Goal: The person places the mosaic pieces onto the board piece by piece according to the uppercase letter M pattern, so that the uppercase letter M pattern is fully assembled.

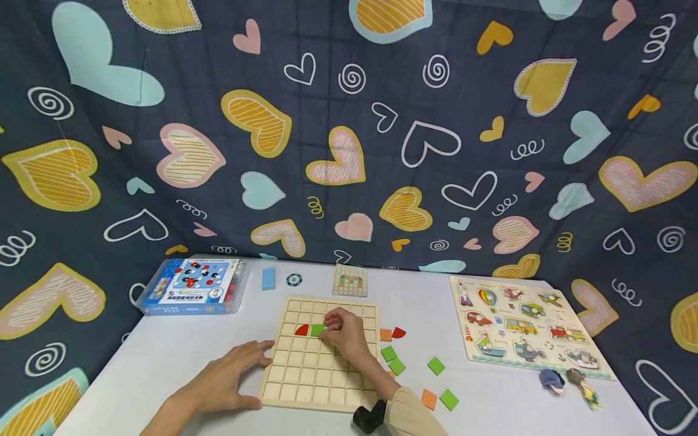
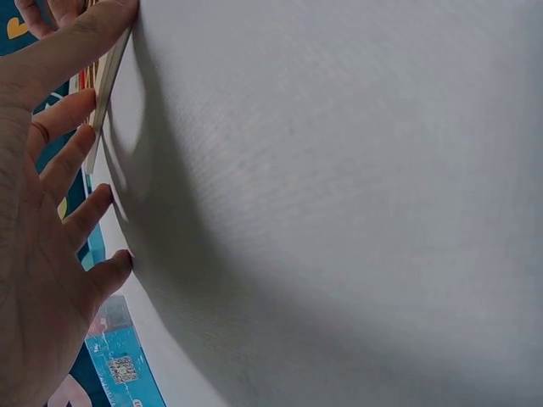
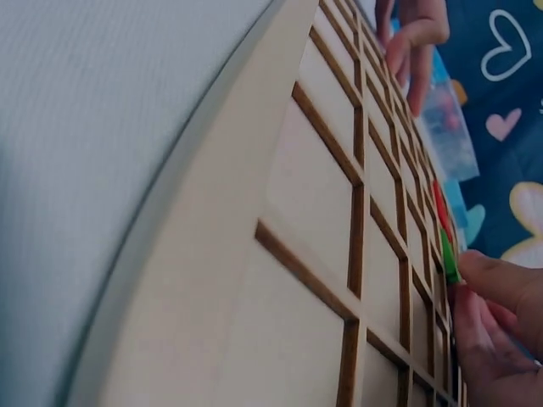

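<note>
A wooden grid board (image 1: 300, 375) lies on the table between the hands. A red quarter-round tile (image 1: 302, 330) sits in one of its cells, and directly to the right is a green square tile (image 1: 317, 330). My right hand (image 1: 349, 336) reaches over the board and pinches the green tile at its right edge; thumb and finger meet at that tile in the right wrist view. Fingers spread, my left hand (image 1: 225, 376) rests at the board's left edge, with thumb near the front corner. In the left wrist view the left hand (image 2: 51, 195) holds no tile.
Loose green tiles (image 1: 435, 366), orange tiles (image 1: 429, 399) and a red piece (image 1: 399, 332) lie right of the board. Behind it is a pattern card (image 1: 350, 281). A plastic case (image 1: 191, 287) stands back left; a picture puzzle (image 1: 523, 327) and small figures (image 1: 583, 387) lie right.
</note>
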Demonstrator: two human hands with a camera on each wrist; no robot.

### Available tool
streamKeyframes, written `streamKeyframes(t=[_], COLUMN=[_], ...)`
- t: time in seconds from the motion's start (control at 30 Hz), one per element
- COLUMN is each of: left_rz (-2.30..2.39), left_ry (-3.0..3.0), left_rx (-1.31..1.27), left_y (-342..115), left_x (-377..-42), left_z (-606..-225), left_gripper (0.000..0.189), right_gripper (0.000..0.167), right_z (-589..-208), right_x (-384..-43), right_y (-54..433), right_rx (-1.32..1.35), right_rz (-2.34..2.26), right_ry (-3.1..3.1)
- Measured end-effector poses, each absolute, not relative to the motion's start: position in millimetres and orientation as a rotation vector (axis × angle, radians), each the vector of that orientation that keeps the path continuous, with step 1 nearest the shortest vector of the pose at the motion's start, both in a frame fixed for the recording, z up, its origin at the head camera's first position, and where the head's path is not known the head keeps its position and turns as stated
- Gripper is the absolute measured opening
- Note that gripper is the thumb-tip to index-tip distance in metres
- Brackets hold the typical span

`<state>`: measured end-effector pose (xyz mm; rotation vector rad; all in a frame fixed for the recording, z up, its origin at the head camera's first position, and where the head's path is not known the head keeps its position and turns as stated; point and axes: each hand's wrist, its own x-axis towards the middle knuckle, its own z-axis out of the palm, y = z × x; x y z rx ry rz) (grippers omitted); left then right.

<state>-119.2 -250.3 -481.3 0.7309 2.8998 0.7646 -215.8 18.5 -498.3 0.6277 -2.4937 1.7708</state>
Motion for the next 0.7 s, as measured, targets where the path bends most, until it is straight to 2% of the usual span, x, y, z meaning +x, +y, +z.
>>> streamKeyframes(t=[0.23, 0.47, 0.7], left_rz=[0.751, 0.74, 0.756], left_ry=[2.905, 2.912, 2.892], left_rx=[0.707, 0.709, 0.703], left_y=[-251.5, -252.6, -250.7], left_x=[-119.4, -119.8, -118.6], left_z=[-485.1, -484.7, -483.4], left_gripper=[0.063, 0.062, 0.063], right_gripper=[0.027, 0.022, 0.026], right_z=[-498.6, -497.0, -492.8], right_x=[-214.0, -214.4, -215.2], right_y=[19.4, 20.6, 36.1], right_rx=[0.65, 0.778, 0.582], right_rz=[1.842, 1.849, 1.992], right_ry=[-2.464, -2.373, -2.488])
